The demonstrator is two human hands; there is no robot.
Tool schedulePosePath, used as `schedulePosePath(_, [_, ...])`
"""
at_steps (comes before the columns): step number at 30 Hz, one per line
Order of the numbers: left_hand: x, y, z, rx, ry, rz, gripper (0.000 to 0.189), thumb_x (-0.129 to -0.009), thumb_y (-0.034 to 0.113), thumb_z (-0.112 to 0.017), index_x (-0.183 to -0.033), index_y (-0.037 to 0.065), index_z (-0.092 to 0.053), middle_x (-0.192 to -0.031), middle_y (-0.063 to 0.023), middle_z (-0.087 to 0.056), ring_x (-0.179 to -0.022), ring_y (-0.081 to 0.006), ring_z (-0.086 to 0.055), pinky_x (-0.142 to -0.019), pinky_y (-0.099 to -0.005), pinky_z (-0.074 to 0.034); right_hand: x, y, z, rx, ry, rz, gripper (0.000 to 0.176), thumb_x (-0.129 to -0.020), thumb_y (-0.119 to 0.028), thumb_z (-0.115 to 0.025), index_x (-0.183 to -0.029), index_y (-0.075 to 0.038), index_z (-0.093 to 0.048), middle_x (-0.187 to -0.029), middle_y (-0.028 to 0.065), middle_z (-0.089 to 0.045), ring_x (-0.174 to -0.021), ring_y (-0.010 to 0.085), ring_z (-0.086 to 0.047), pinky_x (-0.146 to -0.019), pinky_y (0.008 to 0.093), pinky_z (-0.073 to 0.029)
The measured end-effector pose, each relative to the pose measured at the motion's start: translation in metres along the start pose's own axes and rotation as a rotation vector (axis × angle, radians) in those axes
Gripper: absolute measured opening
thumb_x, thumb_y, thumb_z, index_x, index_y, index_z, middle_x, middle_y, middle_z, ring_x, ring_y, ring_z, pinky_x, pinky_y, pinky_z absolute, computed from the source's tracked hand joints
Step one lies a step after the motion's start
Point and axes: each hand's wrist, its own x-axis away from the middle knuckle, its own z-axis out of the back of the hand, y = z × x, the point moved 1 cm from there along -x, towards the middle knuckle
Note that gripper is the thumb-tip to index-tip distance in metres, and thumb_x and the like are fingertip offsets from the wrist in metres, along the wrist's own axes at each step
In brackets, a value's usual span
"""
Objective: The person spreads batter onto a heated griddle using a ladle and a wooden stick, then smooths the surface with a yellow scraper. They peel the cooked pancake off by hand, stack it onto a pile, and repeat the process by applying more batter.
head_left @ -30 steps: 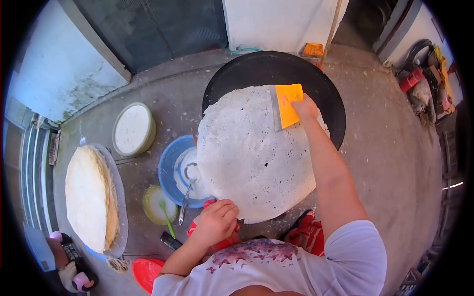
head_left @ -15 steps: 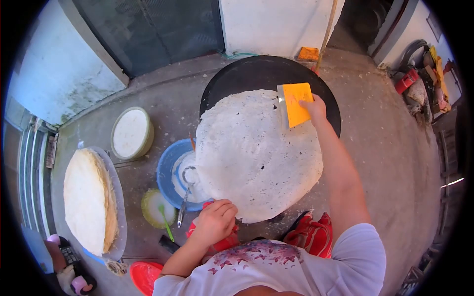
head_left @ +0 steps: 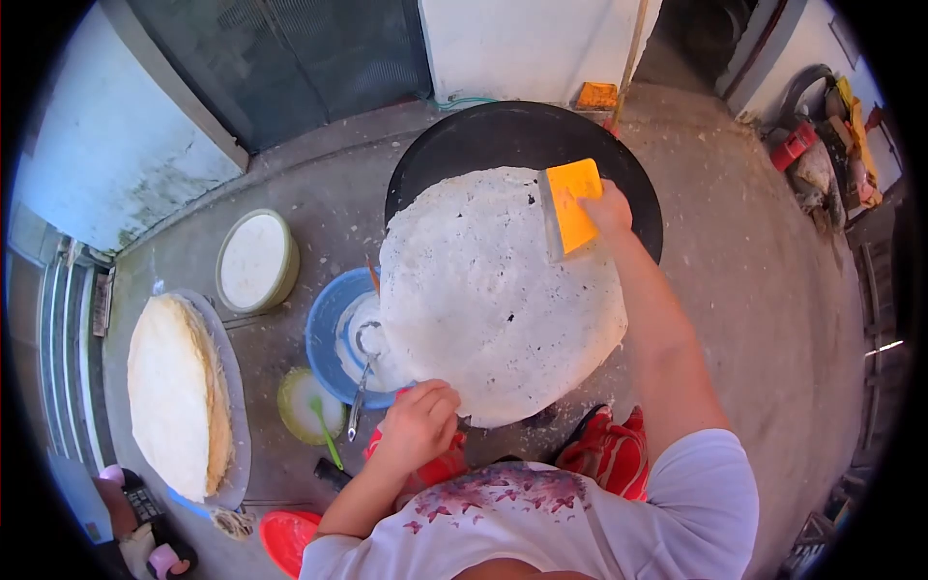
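Note:
My right hand [head_left: 609, 208] is closed around a scraper with a yellow-orange handle [head_left: 574, 201] and a wide flat blade. Its blade rests over the far right part of a big thin pale crepe [head_left: 483, 300] with small dark holes. This sheet covers most of a round black griddle [head_left: 512, 135] and hangs over its near side. At the crepe's near left edge, my left hand [head_left: 420, 422] has its fingers curled together, pinching the rim; the fingertips are partly hidden.
Left of the griddle stands a blue basin [head_left: 324, 333] of white batter with a metal ladle [head_left: 358, 406]. A tub of white stuff [head_left: 256, 261], a green bowl with a green spoon [head_left: 300, 401] and a stack of pale crepes [head_left: 174, 396] are further left. A red basin [head_left: 285, 541] sits near me.
The scraper has shifted slightly left and nearer over the crepe. My left hand stays at the near edge with little movement. The whole view has drifted a little.

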Motion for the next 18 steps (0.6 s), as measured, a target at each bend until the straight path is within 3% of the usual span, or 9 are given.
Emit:
schedulePosePath(2, [0.000, 0.001, 0.000, -0.002, 0.018, -0.005, 0.023, -0.060, -0.004, -0.059, -0.082, 0.004, -0.057, -0.079, -0.0088, -0.060, -0.082, -0.0259, -0.059, -0.065, -0.0334, -0.050, -0.004, 0.004, 0.017, -0.173, 0.073, 0.141, 0.043, -0.073, -0.022, -0.066, -0.109, -0.002, -0.054, -0.104, 0.0144, -0.061, -0.093, 0.0236, -0.060, -0.079, 0.0340, -0.046])
schedulePosePath(3, [0.001, 0.001, 0.000, -0.014, 0.030, 0.010, 0.024, -0.060, -0.004, -0.059, -0.082, 0.005, -0.058, -0.080, -0.0088, -0.060, -0.082, -0.0260, -0.060, -0.065, -0.0335, -0.050, -0.024, 0.023, 0.006, -0.498, 0.157, 0.217, 0.038, -0.072, -0.019, -0.066, -0.103, 0.000, -0.057, -0.095, 0.0141, -0.063, -0.085, 0.0245, -0.062, -0.074, 0.0345, -0.048])
schedulePosePath(6, [0.004, 0.001, -0.001, -0.025, 0.073, 0.017, 0.024, -0.062, -0.004, -0.058, -0.084, 0.006, -0.058, -0.083, -0.0090, -0.060, -0.082, -0.0265, -0.061, -0.064, -0.0336, -0.050, 0.011, 0.032, 0.059, -1.276, -0.120, 0.078, 0.037, -0.077, -0.011, -0.054, -0.112, 0.000, -0.050, -0.105, 0.0104, -0.059, -0.095, 0.0220, -0.057, -0.082, 0.0314, -0.044])
schedulePosePath(7, [0.005, 0.001, -0.001, -0.028, 0.100, 0.021, 0.025, -0.063, -0.004, -0.058, -0.085, 0.007, -0.058, -0.085, -0.0092, -0.061, -0.083, -0.0269, -0.061, -0.063, -0.0336, -0.050, 0.031, 0.039, 0.075, -1.278, -0.112, 0.080, 0.037, -0.077, -0.011, -0.054, -0.112, 0.000, -0.050, -0.105, 0.0104, -0.059, -0.095, 0.0220, -0.057, -0.082, 0.0314, -0.044])
schedulePosePath(9, [0.006, 0.001, -0.001, -0.019, 0.127, 0.023, 0.022, -0.064, -0.002, -0.059, -0.085, 0.006, -0.057, -0.085, -0.0097, -0.061, -0.084, -0.0281, -0.060, -0.065, -0.0346, -0.050, 0.067, 0.066, 0.098, -1.634, -0.217, 0.115, 0.036, -0.079, -0.009, -0.042, -0.114, 0.000, -0.047, -0.107, 0.0106, -0.056, -0.096, 0.0194, -0.054, -0.085, 0.0292, -0.042])
schedulePosePath(13, [0.002, 0.004, 0.008, -0.015, 0.171, 0.053, 0.019, -0.068, 0.000, -0.059, -0.086, 0.004, -0.056, -0.088, -0.0124, -0.061, -0.084, -0.0315, -0.060, -0.067, -0.0362, -0.050, 0.114, 0.156, 0.106, -1.535, -0.043, 0.070, 0.038, -0.078, -0.010, -0.035, -0.113, 0.000, -0.048, -0.109, 0.0100, -0.055, -0.096, 0.0189, -0.054, -0.082, 0.0274, -0.043])
schedulePosePath(15, [-0.008, 0.005, 0.018, -0.039, 0.210, -0.019, 0.019, -0.068, 0.000, -0.059, -0.086, 0.003, -0.055, -0.088, -0.0130, -0.061, -0.082, -0.0318, -0.059, -0.067, -0.0362, -0.050, 0.131, 0.208, 0.099, -1.274, -0.027, -0.017, 0.041, -0.081, -0.011, -0.041, -0.121, -0.003, -0.044, -0.112, 0.0096, -0.056, -0.096, 0.0188, -0.055, -0.080, 0.0278, -0.045])
schedulePosePath(16, [-0.014, 0.007, 0.023, -0.067, 0.261, -0.084, 0.018, -0.069, 0.000, -0.058, -0.087, 0.003, -0.055, -0.088, -0.0136, -0.061, -0.080, -0.0322, -0.059, -0.066, -0.0362, -0.049, 0.149, 0.212, 0.092, -1.275, -0.016, -0.019, 0.041, -0.081, -0.011, -0.041, -0.121, -0.003, -0.044, -0.112, 0.0096, -0.056, -0.096, 0.0188, -0.055, -0.080, 0.0278, -0.045])
schedulePosePath(18, [-0.027, 0.014, 0.036, -0.051, 0.261, -0.106, 0.018, -0.070, 0.000, -0.058, -0.087, 0.003, -0.054, -0.086, -0.0133, -0.061, -0.078, -0.0317, -0.059, -0.065, -0.0363, -0.049, 0.190, 0.217, 0.074, -0.961, 0.071, 0.013, 0.052, -0.082, -0.012, -0.053, -0.131, -0.007, -0.035, -0.114, 0.0111, -0.057, -0.095, 0.0180, -0.057, -0.078, 0.0287, -0.046])
